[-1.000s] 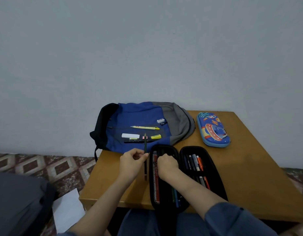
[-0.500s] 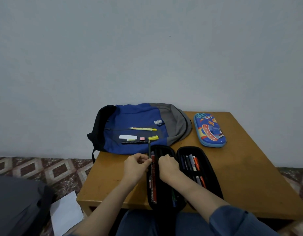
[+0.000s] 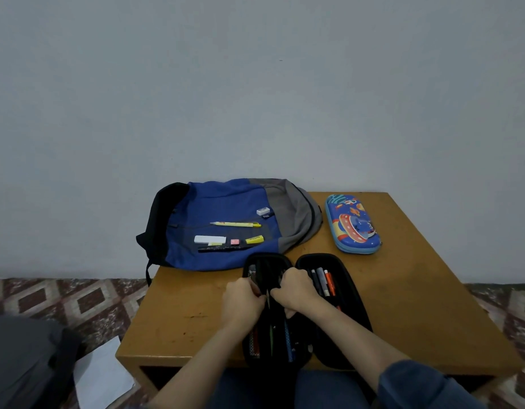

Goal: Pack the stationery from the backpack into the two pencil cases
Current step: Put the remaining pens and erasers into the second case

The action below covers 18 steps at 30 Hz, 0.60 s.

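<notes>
An open black pencil case [image 3: 349, 335] lies on the table's near edge, with pens in both halves. My left hand [image 3: 243, 302] and my right hand [image 3: 296, 287] are closed side by side over its left half. A thin dark pencil [image 3: 269, 301] runs between them, pinched by my left hand and lying down into the case. My right hand grips the case's inner part. Behind, a blue and grey backpack [image 3: 222, 202] lies flat, carrying a yellow pen [image 3: 236, 224], a white eraser [image 3: 209, 239], a pink eraser [image 3: 234, 241], a yellow highlighter [image 3: 254, 239] and a black pen [image 3: 222, 248].
A zipped blue cartoon pencil case [image 3: 352, 228] rests at the far right of the wooden table [image 3: 417, 305]. A small white eraser [image 3: 263, 211] sits high on the backpack. On the floor to the left are a white paper sheet [image 3: 103, 376] and a dark grey object [image 3: 22, 361].
My left hand has carried the dark pencil rightward from beside the case into its left half, and the pencil has sunk lower. Both hands now meet over the case.
</notes>
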### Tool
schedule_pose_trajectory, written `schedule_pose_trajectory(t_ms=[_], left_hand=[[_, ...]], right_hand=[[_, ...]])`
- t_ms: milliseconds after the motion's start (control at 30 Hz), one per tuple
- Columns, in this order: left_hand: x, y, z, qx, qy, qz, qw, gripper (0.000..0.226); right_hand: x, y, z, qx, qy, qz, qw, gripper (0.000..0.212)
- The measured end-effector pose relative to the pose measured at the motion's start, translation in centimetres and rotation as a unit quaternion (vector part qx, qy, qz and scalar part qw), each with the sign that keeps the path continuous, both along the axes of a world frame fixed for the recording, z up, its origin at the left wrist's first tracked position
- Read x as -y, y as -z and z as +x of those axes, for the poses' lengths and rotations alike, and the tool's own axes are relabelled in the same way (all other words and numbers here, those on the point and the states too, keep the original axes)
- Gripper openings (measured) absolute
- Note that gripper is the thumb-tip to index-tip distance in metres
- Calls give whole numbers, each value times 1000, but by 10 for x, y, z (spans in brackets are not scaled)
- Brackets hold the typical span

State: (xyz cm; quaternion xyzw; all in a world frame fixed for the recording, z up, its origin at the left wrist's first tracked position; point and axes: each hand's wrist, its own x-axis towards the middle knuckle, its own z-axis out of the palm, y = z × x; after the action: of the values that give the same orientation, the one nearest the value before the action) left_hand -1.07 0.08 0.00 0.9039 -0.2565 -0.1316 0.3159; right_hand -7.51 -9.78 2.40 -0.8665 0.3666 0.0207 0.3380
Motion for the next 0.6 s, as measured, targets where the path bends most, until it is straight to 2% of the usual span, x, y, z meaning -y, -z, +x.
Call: schedule_pose_trajectory(t_ms=[100, 300, 400, 500, 600], left_hand=[[0, -6, 0, -15, 21, 45, 999, 11], [6, -3, -6, -98, 76, 58, 991, 17], [6, 0, -8, -174, 78, 10, 982, 22], [4, -6, -7, -307, 40, -69, 948, 22], [3, -12, -10, -365, 18, -103, 925, 23]], right_hand=[[3, 2, -1, 11, 21, 43, 999, 32], [2, 0, -3, 25, 33, 75, 996, 26], [3, 0, -5, 40, 42, 92, 994, 23], [4, 2, -7, 64, 41, 115, 991, 16], [6, 7, -8, 76, 32, 122, 989, 18]])
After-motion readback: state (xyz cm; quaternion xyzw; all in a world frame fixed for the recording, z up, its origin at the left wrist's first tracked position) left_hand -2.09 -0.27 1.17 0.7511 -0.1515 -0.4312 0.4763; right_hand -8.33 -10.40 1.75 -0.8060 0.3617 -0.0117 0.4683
